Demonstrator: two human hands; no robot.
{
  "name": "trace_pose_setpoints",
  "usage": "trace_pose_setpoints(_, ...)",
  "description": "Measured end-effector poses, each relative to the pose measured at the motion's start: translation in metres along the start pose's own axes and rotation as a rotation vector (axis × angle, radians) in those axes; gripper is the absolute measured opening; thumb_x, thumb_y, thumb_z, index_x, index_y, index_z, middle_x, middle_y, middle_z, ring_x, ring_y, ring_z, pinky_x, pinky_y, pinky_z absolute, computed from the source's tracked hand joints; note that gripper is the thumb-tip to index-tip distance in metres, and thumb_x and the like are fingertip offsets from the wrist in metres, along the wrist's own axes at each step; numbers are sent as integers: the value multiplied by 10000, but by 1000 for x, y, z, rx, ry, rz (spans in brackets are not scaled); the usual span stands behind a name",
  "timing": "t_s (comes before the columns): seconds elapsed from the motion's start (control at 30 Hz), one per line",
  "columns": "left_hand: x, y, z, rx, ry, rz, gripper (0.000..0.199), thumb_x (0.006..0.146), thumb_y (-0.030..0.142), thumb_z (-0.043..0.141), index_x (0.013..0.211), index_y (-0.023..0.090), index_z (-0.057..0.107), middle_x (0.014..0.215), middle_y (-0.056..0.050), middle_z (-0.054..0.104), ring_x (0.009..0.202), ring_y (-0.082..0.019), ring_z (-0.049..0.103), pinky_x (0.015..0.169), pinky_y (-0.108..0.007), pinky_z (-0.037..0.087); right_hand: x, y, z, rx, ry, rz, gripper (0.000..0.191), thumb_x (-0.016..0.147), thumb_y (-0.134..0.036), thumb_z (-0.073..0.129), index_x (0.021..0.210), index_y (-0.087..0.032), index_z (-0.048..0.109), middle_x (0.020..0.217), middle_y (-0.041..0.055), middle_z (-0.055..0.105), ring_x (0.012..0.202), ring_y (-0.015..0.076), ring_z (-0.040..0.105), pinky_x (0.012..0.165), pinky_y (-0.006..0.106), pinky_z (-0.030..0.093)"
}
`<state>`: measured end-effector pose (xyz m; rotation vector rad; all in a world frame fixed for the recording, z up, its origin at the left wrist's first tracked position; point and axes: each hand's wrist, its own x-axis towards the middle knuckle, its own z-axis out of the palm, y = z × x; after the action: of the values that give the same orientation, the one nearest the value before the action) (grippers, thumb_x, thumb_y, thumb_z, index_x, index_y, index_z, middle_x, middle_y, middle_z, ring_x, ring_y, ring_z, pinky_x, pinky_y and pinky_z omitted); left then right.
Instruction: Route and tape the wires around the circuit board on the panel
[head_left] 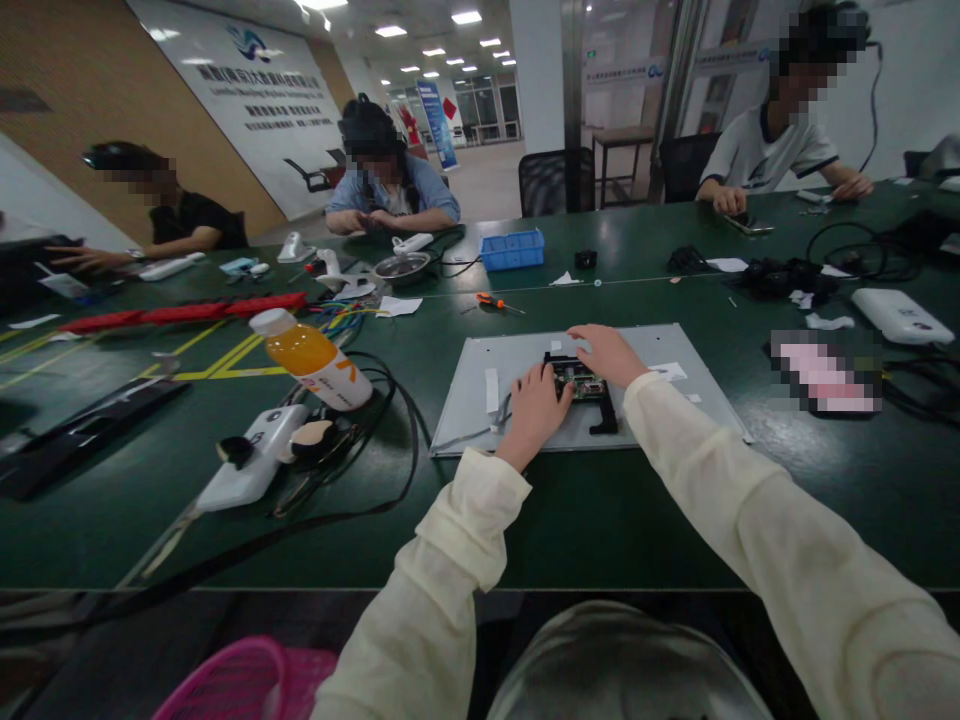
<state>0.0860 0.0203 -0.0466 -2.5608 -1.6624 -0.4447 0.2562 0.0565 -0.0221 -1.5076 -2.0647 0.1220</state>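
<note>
Dark green and glossy, with seams across it: a long table (585, 530), lit from above by ceiling lights (391, 31). Flat on it near the front edge, a grey panel (517, 355), and on that, about mid-panel, a circuit board (589, 387) beside a black bracket (604, 418). Left hand (538, 408) over the board's left side, fingers bent; right hand (609, 354) at its upper right, fingers partly curled. Impossible to tell whether either is gripping.

To the left, a bottle of orange drink (315, 360), a white device (244, 480) and loose black cables; farther left, yellow lines (247, 348) and a red strip (180, 313). Beyond the panel, an orange-handled screwdriver (491, 300), a blue basket (512, 250) and a metal bowl (403, 266). To the right, a blurred-out pink object (825, 375) and another white device (900, 315).

Along the far side, three seated people in headgear, between them a black mesh chair (556, 180). Behind, a wall sign (255, 90), glass doors, and an upright blue banner (437, 125) in the bright open area. Below the table edge, a pink basket (232, 685).
</note>
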Motion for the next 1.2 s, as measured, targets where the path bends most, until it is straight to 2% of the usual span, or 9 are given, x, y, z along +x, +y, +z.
trace_pose_setpoints(0.17, 0, 1, -2, -3, -19, -13, 481, 929, 464, 296, 1274, 151, 414, 1298, -144, 495, 1208, -258, 447, 991, -398, 320, 22, 0, 18, -63, -119, 22, 361, 823, -150, 512, 1177, -142, 579, 1131, 101, 645, 1075, 200, 563, 946, 301, 403)
trace_pose_setpoints(0.3, 0, 2, -2, -2, -22, -16, 463, 929, 458, 300, 1262, 160, 423, 1286, -141, 503, 1198, -260, 452, 983, -400, 325, 29, -6, 27, -160, -151, 66, 319, 850, -200, 506, 1147, -170, 617, 1147, 103, 643, 1085, 220, 561, 908, 297, 424)
trace_pose_setpoints(0.47, 0, 1, -1, -3, -1, -3, 462, 928, 463, 296, 1245, 155, 434, 1248, -140, 523, 1165, -258, 473, 961, -396, 339, 38, -8, 28, -273, -188, 86, 260, 855, -246, 525, 1069, -185, 659, 1064, 104, 674, 1018, 219, 598, 841, 286, 454)
trace_pose_setpoints(0.67, -1, 1, -3, 7, -30, -7, 472, 931, 469, 281, 1250, 153, 428, 1256, -145, 514, 1172, -258, 465, 961, -397, 337, 47, -13, 24, -392, -260, 14, 216, 848, -243, 551, 999, -168, 685, 1029, 136, 679, 999, 235, 618, 824, 299, 464)
trace_pose_setpoints(0.9, -1, 1, -3, 9, -41, -15, 482, 927, 470, 291, 1266, 155, 424, 1273, -141, 509, 1179, -264, 458, 974, -407, 327, 47, -19, 25, -427, -263, -14, 281, 867, -105, 426, 950, -82, 693, 1012, 215, 668, 1005, 264, 619, 834, 334, 459)
trace_pose_setpoints(1.0, -1, 1, -2, 12, -22, -16, 488, 927, 467, 289, 1268, 147, 427, 1256, -143, 521, 1164, -266, 471, 961, -402, 342, 45, -16, 24, -430, -247, 12, 283, 881, -156, 430, 951, -91, 696, 996, 206, 673, 982, 256, 624, 823, 322, 460)
trace_pose_setpoints(1.2, -2, 1, -2, 9, -13, -5, 495, 927, 468, 287, 1269, 140, 429, 1249, -145, 529, 1158, -268, 478, 954, -405, 351, 39, -9, 16, -406, -164, 58, 318, 924, -265, 388, 1031, -181, 675, 1034, 139, 664, 957, 225, 614, 789, 295, 457)
